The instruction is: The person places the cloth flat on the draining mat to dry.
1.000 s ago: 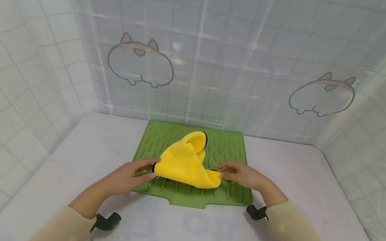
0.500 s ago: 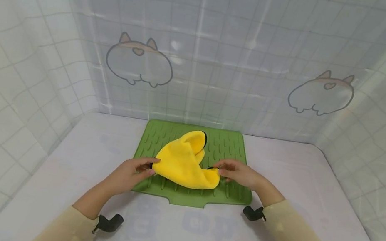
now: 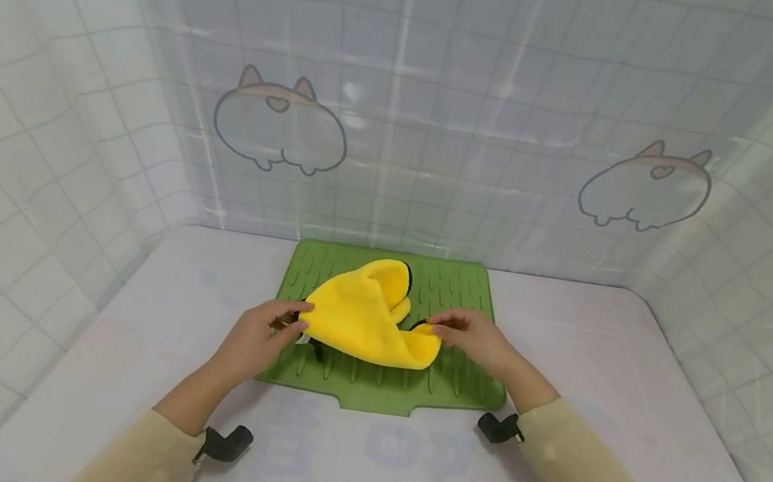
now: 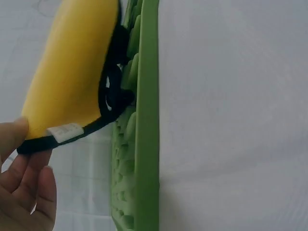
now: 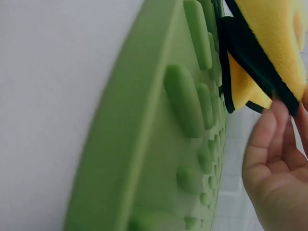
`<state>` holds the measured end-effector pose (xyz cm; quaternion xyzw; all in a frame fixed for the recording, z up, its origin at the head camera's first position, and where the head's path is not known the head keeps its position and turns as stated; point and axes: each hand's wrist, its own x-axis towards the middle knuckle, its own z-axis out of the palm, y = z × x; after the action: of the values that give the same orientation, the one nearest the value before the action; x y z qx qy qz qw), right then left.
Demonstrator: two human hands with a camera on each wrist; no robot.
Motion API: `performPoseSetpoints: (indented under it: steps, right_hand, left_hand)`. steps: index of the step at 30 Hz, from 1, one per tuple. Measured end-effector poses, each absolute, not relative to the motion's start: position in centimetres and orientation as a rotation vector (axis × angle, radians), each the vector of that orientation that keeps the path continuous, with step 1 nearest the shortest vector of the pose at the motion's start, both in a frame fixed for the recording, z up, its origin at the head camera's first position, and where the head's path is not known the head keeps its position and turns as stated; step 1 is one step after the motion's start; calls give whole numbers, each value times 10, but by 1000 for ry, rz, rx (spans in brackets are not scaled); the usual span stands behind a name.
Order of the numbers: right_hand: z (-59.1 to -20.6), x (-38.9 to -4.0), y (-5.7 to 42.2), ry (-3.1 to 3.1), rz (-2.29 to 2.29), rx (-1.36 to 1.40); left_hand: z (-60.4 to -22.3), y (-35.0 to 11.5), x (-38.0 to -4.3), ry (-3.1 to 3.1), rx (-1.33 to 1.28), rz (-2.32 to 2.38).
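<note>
A crumpled yellow cloth point(image 3: 362, 317) with a black edge lies over a green ridged mat point(image 3: 377, 398), partly lifted. My left hand point(image 3: 255, 338) pinches its left corner between thumb and fingers; a small white label point(image 4: 65, 132) shows near that corner in the left wrist view. At the other side my right hand point(image 3: 480, 343) pinches the right corner, and the right wrist view shows the fingertips point(image 5: 281, 110) on the black edge. The cloth's far part stands up in a fold, and its underside is mostly hidden in the head view.
The mat rests on a pale printed table cover point(image 3: 568, 337). Behind it rises a curtain-like wall point(image 3: 466, 119) with a grid and cartoon animals, and similar walls stand left and right. Black wrist-worn pieces point(image 3: 227, 443) jut out from both cuffs.
Both hands have risen slightly and now pinch the cloth's corners. The near edge has lifted off the mat, and the left corner has shifted a little to the left.
</note>
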<state>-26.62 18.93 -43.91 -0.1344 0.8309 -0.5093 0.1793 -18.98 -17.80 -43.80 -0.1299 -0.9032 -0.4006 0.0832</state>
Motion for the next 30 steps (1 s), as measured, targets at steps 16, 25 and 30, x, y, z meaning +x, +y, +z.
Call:
performPoseSetpoints:
  steps: [16,25,30]
  right_hand:
    - [-426,-268,196,2583,-2007,-26]
    - [-423,-261,199,2542,-1952,-9]
    - [-429,-252,199,2475,-1682,-36]
  left_hand:
    - [-437,-172,-201,-2578,-191,-1190]
    - [-438,-176,-201,-2731,4,-1260]
    - [-440,-186,-200,-2876,-3,-1193]
